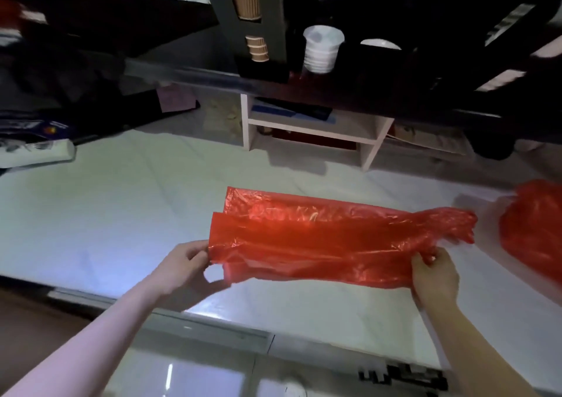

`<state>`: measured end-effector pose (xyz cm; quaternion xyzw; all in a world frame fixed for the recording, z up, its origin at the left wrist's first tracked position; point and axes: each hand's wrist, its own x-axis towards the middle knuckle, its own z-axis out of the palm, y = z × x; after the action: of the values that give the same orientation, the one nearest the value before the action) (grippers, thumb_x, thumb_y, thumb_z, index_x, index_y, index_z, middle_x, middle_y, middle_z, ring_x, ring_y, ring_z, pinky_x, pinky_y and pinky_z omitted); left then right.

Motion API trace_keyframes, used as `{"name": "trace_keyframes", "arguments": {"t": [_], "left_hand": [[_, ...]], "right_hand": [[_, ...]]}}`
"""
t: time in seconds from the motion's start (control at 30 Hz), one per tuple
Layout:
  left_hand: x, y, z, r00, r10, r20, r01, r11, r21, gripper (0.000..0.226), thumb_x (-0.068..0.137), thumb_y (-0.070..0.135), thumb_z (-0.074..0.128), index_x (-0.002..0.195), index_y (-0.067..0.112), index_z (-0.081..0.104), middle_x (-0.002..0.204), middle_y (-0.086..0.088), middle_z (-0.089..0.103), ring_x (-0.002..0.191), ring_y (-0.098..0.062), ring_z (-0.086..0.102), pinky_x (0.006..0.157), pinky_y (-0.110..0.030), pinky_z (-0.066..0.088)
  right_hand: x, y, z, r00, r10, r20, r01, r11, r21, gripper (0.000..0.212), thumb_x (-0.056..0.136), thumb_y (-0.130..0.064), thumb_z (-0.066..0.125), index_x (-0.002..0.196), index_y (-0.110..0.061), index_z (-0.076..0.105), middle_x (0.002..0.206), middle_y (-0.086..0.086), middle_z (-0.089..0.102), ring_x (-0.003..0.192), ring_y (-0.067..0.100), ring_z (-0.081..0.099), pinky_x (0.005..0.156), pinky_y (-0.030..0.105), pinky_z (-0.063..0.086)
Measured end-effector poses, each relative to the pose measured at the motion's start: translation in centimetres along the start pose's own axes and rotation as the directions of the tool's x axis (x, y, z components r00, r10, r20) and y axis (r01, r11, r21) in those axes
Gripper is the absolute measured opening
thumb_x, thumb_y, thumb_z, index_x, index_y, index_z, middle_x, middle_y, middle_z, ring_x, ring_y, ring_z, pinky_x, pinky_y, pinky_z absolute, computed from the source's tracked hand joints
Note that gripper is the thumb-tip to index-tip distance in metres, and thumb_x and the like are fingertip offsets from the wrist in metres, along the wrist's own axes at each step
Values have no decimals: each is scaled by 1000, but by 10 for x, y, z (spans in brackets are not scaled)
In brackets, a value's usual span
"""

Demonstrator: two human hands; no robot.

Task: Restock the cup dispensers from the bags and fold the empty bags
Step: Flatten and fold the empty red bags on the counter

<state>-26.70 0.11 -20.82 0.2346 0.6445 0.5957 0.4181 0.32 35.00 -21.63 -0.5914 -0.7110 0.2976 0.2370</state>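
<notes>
I am holding the red bag (319, 244) stretched flat just above the white table (106, 208). It looks thin, light and slippery, likely to crumple, so I judge the near corners are the best hold. My left hand (188, 262) is pinching its left edge and my right hand (433, 272) its bunched right end. A second red bag (532, 232) is lying to the right.

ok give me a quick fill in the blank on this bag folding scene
1. The flattened bag is ___ in colour.
2. The left hand and right hand hold it; its crumpled end is in the ___ one.
3. The white cups stand to the ___ of the brown cups.
Missing: red; right; right.
</notes>
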Motion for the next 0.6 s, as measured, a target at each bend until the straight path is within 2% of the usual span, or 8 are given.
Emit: {"name": "trace_keyframes", "arguments": {"t": [0.1,0.17,0.23,0.33,0.4,0.47,0.53,0.6], "left_hand": [[7,14,2,979,191,64,-201,944,260,44,70,15,68,114,19,64,114,-7,66,106,-24,62,83,-33,54],[13,16,5,938,332,100,-342,838,425,52,69,30,77,117,24,60,115,-3,62,105,-22,61,84,-37,54],[18,18,12,901,430,47,-377,726,575,37,71,34,74,105,24,64,100,1,64,92,-18,63,76,-37,55],[23,30,19,884,454,-115,-322,768,554,15,80,33,60,93,29,67,89,9,69,83,-6,65,69,-20,49],[32,40,17,855,481,-193,-294,757,584,20,82,29,57,97,23,69,98,8,69,89,-9,63,75,-23,48],[40,49,13,840,493,-225,-299,767,568,19,85,22,61,100,17,70,102,1,69,95,-13,63,84,-27,48],[47,51,11,846,461,-269,-276,810,518,18,85,23,62,102,27,67,95,5,70,90,-13,65,83,-33,52],[50,49,11,867,418,-272,-230,819,526,35,82,31,63,113,45,54,97,22,68,88,2,64,77,-19,50]], "right_hand": [[1,1,3,1000,18,-3,-18,1000,-10,25,90,-28,52,108,-11,55,99,17,65,88,39,59,70,37,38],[0,0,3,1000,11,-8,-11,1000,-3,24,90,-29,51,107,-12,54,94,13,63,80,33,55,70,37,38],[-2,-2,1,1000,-14,12,13,999,47,20,89,-33,53,103,-19,54,89,4,61,74,24,52,68,36,39],[-3,-5,-6,998,-59,30,54,985,166,9,86,-35,58,93,-30,56,83,-8,63,74,17,57,68,36,41],[0,-14,-16,996,-92,7,88,963,253,4,86,-26,61,86,-29,59,81,-12,64,75,13,60,66,33,43],[3,-24,-26,991,-130,-19,129,928,351,14,86,-16,61,82,-28,60,81,-10,65,73,6,62,63,26,46],[4,-27,-30,985,-168,-41,170,889,426,19,87,-7,60,81,-25,59,79,-8,65,67,-2,61,60,14,47],[3,-23,-29,984,-175,-21,168,902,396,18,88,-6,61,82,-23,59,77,-9,65,67,-3,61,59,14,46]]}}
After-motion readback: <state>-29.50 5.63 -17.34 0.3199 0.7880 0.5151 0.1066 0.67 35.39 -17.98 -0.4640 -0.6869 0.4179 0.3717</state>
